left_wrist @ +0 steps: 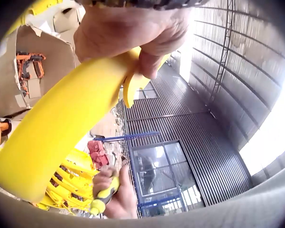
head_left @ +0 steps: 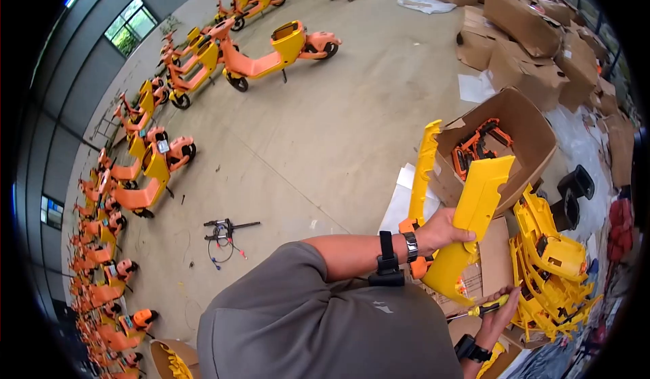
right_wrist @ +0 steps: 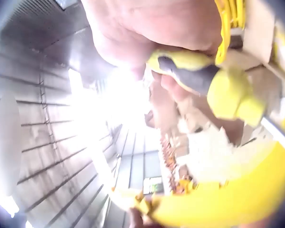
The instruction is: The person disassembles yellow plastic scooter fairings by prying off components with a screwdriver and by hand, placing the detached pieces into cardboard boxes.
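Observation:
My left hand [head_left: 439, 233] grips a long, curved yellow plastic panel [head_left: 482, 193] by its edge, with the thumb lying over its near side. The panel slants in front of my body, and its smooth face fills much of the left wrist view. Lower right, my right hand [head_left: 500, 317] holds a yellow-and-grey screwdriver [head_left: 492, 305] by the handle, fingers wrapped round it. The metal shaft points left, close to the panel's lower end. In the right wrist view the screwdriver handle [right_wrist: 192, 73] lies under the palm, above the curved panel [right_wrist: 218, 209].
A cardboard box [head_left: 535, 132] with orange-and-black parts [head_left: 477, 150] stands beyond the panel. Several yellow plastic parts [head_left: 552, 257] are heaped at the right. Cartons [head_left: 525, 74] pile up behind. Orange-and-yellow scooters [head_left: 271, 54] line the left side; a black tool [head_left: 227, 230] lies on the floor.

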### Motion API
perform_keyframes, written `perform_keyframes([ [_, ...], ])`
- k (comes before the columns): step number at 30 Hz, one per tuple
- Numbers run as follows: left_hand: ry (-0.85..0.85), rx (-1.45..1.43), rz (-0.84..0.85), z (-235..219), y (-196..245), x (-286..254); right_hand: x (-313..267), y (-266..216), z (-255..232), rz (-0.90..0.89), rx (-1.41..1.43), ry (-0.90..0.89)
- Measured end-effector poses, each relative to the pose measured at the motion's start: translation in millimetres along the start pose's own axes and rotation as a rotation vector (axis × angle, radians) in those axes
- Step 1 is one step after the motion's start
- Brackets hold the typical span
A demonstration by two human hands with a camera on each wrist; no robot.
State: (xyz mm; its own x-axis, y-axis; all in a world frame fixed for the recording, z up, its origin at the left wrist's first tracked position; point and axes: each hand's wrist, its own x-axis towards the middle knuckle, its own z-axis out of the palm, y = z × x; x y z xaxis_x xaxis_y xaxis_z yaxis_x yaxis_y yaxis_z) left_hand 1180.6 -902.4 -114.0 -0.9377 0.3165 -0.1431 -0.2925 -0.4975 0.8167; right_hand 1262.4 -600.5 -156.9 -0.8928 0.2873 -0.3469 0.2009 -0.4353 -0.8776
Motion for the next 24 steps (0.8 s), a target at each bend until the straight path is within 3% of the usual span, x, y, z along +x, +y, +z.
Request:
perform_keyframes([
  [2,0.046,-0.001,0.048,-8,11,-2,-4,20,-28,0.048,-0.018,0.094],
  [4,0.105,0.007,-0.046,-15,25,-8,-19,21,-59,0.162,-0.351,0.049],
  [5,0.096,0.037,0.009,-18,28,-11,-16,18,-87,0.294,-0.523,0.022],
  [8,0.144,0.113,0.045,-22,42,-20,-12,1,-101,0.074,-0.393,0.127],
  [9,0.154,0.126,0.038,-23,42,-22,-17,-15,-76,-0.001,-0.228,0.191],
  [11,0.154,0.128,0.053,-24,42,-23,-18,-34,-43,-0.172,-0.114,0.108],
  [15,0.085,0.096,0.086,-35,58,-24,-33,-47,29,-0.272,0.021,-0.107],
  [17,0.052,0.122,0.119,-45,59,-22,-41,-50,58,-0.330,0.040,-0.129],
  [24,-0.064,0.081,0.098,-35,66,-19,-54,-60,92,-0.397,-0.014,-0.180],
])
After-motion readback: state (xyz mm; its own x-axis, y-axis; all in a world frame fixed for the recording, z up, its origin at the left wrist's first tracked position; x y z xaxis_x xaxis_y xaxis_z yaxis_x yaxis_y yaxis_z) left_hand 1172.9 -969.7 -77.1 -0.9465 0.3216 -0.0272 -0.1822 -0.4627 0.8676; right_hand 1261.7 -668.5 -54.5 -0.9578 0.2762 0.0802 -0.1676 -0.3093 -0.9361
